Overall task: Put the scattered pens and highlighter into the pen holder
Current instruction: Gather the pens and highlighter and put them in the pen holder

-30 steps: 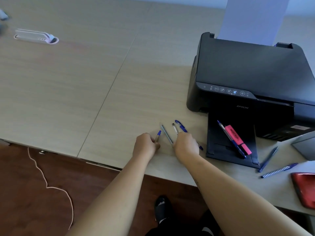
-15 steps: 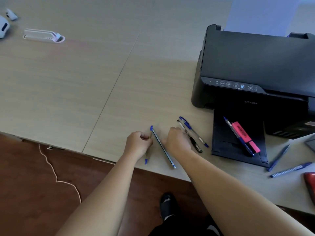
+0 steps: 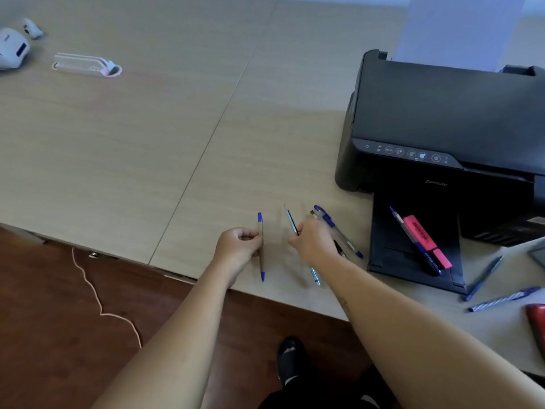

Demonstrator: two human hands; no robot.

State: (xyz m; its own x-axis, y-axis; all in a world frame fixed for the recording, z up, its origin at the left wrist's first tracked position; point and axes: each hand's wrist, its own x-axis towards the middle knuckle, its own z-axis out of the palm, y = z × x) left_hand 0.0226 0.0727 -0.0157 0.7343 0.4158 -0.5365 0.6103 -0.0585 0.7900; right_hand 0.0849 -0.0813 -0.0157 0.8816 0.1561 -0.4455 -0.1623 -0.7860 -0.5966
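Observation:
My left hand (image 3: 238,247) grips a brown pen with blue ends (image 3: 261,231), held upright near the table's front edge. My right hand (image 3: 314,241) pinches a thin clear pen (image 3: 292,222) that slants under the hand, its tip showing below. Right beside that hand lie a blue-capped clear pen (image 3: 333,225) and a black pen (image 3: 339,248), partly hidden. A pink highlighter (image 3: 426,240) and a blue pen (image 3: 413,243) rest on the printer's output tray (image 3: 386,258). Two more blue pens (image 3: 483,277) (image 3: 504,299) lie at the right. No pen holder is in view.
A black printer (image 3: 442,119) with paper in its feeder fills the right. A red object (image 3: 538,329) lies at the right edge. White devices (image 3: 87,64) (image 3: 11,48) sit far left. A cord (image 3: 97,296) runs across the floor below the table edge.
My left hand turned the brown pen upright. My right hand took hold of the thin clear pen and raised its far end off the table.

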